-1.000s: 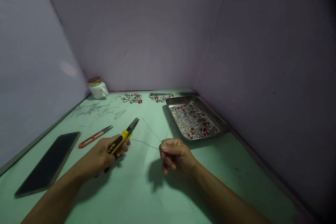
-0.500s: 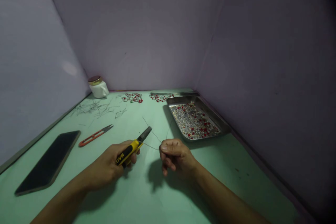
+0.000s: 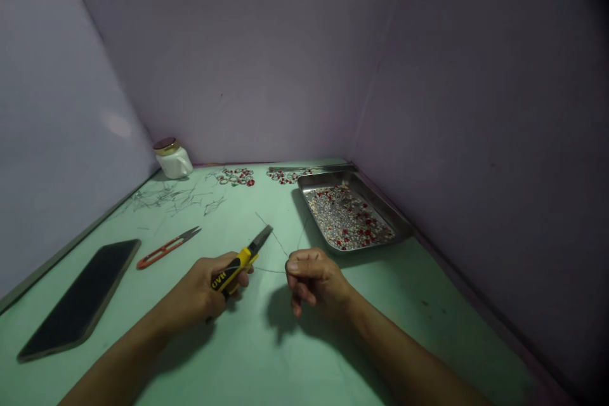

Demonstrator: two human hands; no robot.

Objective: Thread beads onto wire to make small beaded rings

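My left hand (image 3: 209, 288) is wrapped round pliers (image 3: 242, 260) with yellow and black handles, their dark jaws pointing up and to the right. In my right hand (image 3: 314, 279), thumb and forefinger pinch a thin wire (image 3: 278, 243). Strands of it spread from the pinch: one runs up past the jaw tips, one goes left toward the pliers' handles, and one rises toward the tray. Whether the jaws touch the wire I cannot tell. The ends inside my right fingers are hidden.
A metal tray (image 3: 328, 244) of clear and red beads stands right. Orange thread snips (image 3: 166, 248) and a dark phone (image 3: 78, 298) lie left. Behind are loose wire pieces (image 3: 166, 195), red-beaded wire pieces (image 3: 236, 176), straight rods (image 3: 309, 169) and a lidded white mug (image 3: 175, 163). Walls enclose the table.
The whole view has shifted slightly, moving things a little left. The pliers have turned slightly in my left hand, and the wire strand beside their handles lies flatter. My right hand keeps its pinch.
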